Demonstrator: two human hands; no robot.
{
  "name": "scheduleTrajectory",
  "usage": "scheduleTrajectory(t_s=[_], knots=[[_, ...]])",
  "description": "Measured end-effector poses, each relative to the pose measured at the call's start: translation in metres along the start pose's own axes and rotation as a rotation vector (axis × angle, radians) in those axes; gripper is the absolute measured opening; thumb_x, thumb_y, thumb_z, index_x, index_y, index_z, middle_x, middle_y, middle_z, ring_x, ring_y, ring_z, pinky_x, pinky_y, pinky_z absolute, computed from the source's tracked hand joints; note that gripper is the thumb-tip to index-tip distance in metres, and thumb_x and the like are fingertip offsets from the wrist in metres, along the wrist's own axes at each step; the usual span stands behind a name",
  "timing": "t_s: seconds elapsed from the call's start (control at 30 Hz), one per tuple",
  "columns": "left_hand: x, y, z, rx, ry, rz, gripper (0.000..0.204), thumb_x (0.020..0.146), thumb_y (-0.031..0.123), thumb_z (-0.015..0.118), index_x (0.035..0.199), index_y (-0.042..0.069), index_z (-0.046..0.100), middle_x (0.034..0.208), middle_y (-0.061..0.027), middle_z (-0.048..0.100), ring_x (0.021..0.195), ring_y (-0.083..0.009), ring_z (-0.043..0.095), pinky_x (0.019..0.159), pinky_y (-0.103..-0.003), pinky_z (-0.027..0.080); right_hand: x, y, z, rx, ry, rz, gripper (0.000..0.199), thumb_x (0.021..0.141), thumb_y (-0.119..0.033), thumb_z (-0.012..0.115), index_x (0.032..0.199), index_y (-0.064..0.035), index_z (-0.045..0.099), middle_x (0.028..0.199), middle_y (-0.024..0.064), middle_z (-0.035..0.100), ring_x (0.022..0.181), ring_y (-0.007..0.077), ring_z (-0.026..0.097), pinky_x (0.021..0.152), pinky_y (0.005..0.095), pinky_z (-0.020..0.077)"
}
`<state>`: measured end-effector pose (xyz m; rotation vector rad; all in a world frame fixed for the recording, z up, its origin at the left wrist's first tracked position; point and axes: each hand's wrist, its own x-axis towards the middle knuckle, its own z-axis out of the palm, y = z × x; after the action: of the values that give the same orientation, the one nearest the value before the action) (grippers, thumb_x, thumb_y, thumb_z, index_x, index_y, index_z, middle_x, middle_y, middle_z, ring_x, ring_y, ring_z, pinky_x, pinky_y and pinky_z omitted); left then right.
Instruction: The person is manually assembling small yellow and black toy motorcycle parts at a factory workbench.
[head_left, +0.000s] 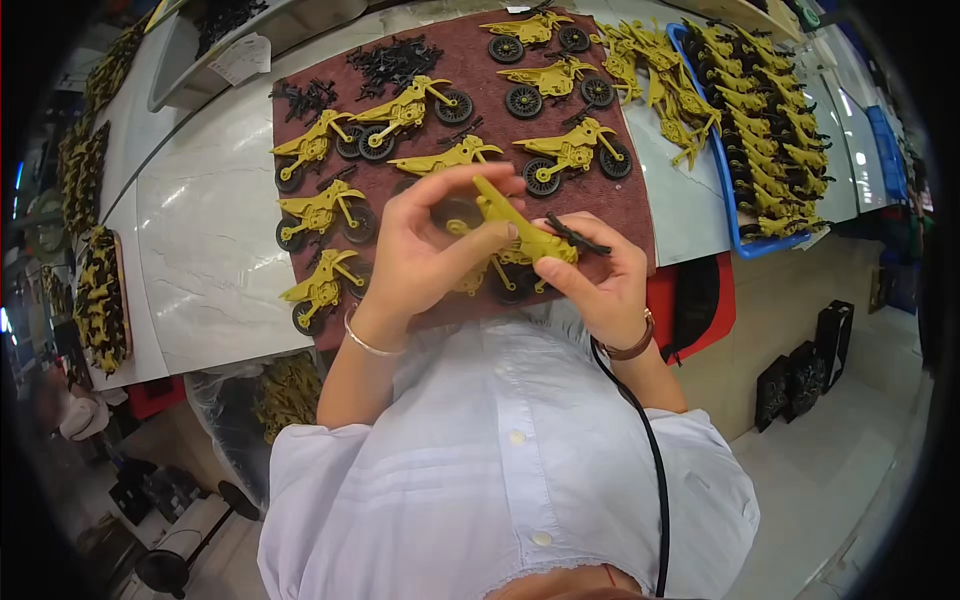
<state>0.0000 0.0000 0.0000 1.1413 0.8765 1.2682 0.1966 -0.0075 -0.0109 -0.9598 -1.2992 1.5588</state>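
Note:
A yellow plastic toy motorcycle body [515,228] is held up between both hands over the near edge of a dark red mat [620,205]. My left hand [425,250] grips its front end with thumb and fingers. Pinching its rear end is my right hand [598,275], which also holds a small black part [578,236] against it. On the mat lie several finished yellow motorcycles with black wheels [572,152]. Piles of small black parts [392,60] sit at the mat's far left.
A blue tray [728,205] on the right holds several yellow motorcycle bodies, with more heaped beside it [650,65]. The white marble tabletop [215,250] stretches left, where brown trays of yellow parts [100,300] stand. Black boxes [800,370] sit on the floor at right.

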Motion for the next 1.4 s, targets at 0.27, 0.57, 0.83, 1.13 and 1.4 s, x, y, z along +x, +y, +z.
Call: scheduleTrajectory(t_s=[0.27,0.57,0.83,1.13,1.4], knots=[[-0.005,-0.002,-0.002,-0.117,-0.033,-0.006,0.031,0.074,-0.004,0.071,0.103,-0.003,0.062,0.099,-0.0127,0.067,0.095,-0.0185,0.064,0.084,-0.032,0.052,0.003,-0.004,-0.010,-0.246,-0.141,-0.214,0.034,0.078,-0.001,0.071,0.109,0.0054,0.059,0.106,0.0103,0.062,0.098,0.0160,0.059,0.084,0.0283,0.0464],[-0.008,0.011,0.002,0.109,-0.091,-0.111,0.032,0.070,-0.005,0.074,0.100,-0.003,0.063,0.099,-0.0113,0.066,0.089,-0.0144,0.065,0.077,-0.026,0.052,0.001,0.007,-0.018,0.001,0.064,-0.127,0.031,0.075,0.003,0.074,0.101,0.0072,0.058,0.095,0.0064,0.062,0.089,0.0112,0.058,0.079,0.0240,0.0459],[-0.003,0.013,0.006,0.158,0.001,-0.132,0.037,0.071,-0.005,0.074,0.107,-0.005,0.061,0.103,-0.0110,0.065,0.091,-0.0144,0.064,0.080,-0.026,0.053,0.009,-0.011,-0.014,-0.046,-0.019,-0.279,0.057,0.068,0.002,0.079,0.119,0.0052,0.052,0.111,0.0090,0.060,0.102,0.0162,0.060,0.080,0.0274,0.0515],[-0.006,0.004,0.012,0.096,-0.111,0.013,0.042,0.074,-0.011,0.068,0.115,-0.007,0.057,0.105,-0.0117,0.063,0.095,-0.0183,0.063,0.082,-0.030,0.053,0.004,-0.018,-0.021,-0.055,-0.019,-0.290,0.034,0.074,0.009,0.071,0.106,0.0091,0.060,0.107,0.0136,0.060,0.096,0.0169,0.059,0.079,0.0257,0.0510],[-0.003,0.008,0.023,0.169,-0.106,0.060,0.038,0.075,-0.010,0.066,0.112,-0.007,0.058,0.103,-0.0109,0.064,0.093,-0.0168,0.063,0.083,-0.029,0.052,0.000,-0.015,-0.035,-0.135,-0.035,-0.392,0.035,0.075,0.005,0.072,0.107,0.0097,0.060,0.108,0.0141,0.060,0.097,0.0191,0.059,0.080,0.0275,0.0497]])
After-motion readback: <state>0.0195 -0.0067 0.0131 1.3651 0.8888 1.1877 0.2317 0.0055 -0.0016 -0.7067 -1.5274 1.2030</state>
